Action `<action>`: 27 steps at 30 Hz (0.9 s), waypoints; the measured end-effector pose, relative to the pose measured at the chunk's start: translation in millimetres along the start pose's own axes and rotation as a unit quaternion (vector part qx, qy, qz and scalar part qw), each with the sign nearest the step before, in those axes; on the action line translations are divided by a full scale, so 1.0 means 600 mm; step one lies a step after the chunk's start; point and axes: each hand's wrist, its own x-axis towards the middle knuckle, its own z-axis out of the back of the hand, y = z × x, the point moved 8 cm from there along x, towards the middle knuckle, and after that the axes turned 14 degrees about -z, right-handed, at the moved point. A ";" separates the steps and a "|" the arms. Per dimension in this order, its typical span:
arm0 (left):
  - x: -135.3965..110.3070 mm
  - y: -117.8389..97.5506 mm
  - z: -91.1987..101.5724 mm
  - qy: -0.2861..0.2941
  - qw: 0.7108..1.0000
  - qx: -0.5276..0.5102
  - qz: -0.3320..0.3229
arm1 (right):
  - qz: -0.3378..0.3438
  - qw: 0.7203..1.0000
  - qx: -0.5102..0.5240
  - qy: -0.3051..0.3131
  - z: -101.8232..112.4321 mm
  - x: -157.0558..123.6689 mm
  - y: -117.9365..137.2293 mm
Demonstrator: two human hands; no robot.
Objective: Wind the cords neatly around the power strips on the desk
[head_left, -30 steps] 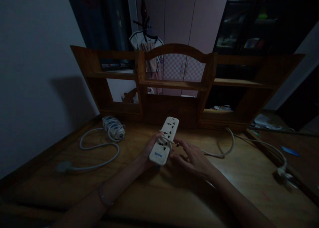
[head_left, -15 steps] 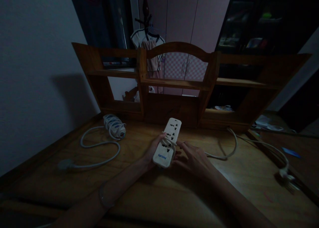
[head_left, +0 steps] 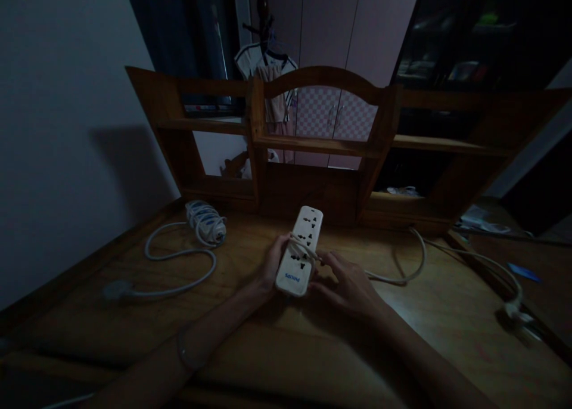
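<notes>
A white power strip point(head_left: 292, 278) marked PHILIPS is held tilted above the wooden desk, sockets facing up. My left hand point(head_left: 273, 261) grips its left edge, with the thumb near the cord. A pale cord point(head_left: 304, 249) crosses the middle of the strip in a few turns. At the strip's right side, my right hand point(head_left: 351, 284) pinches this cord with bent fingers; some fingertips are hidden by the strip. To the right of that hand, the cord's slack length point(head_left: 397, 281) runs over the desk to a plug point(head_left: 516, 310) near the right edge.
Another power strip point(head_left: 206, 223), wrapped in its white cord, lies at the left, its plug point(head_left: 118, 290) nearer me. A wooden shelf unit point(head_left: 313, 143) spans the back of the desk point(head_left: 250, 343). The wall point(head_left: 67, 129) closes off the left side.
The cord loop that hung round the strip's lower right is now drawn closer across its face. Both hands stay in nearly the same place; the view has shifted slightly.
</notes>
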 end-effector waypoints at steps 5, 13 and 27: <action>-0.005 -0.011 -0.007 0.015 0.999 0.033 0.015 | -0.020 0.999 0.021 -0.045 0.004 0.002 -0.005; -0.011 -0.014 -0.024 0.087 0.995 0.033 0.035 | -0.063 0.995 0.039 -0.063 0.015 0.004 -0.025; -0.008 -0.004 -0.027 0.132 0.991 0.020 -0.008 | -0.022 0.999 -0.013 -0.024 0.024 0.007 -0.023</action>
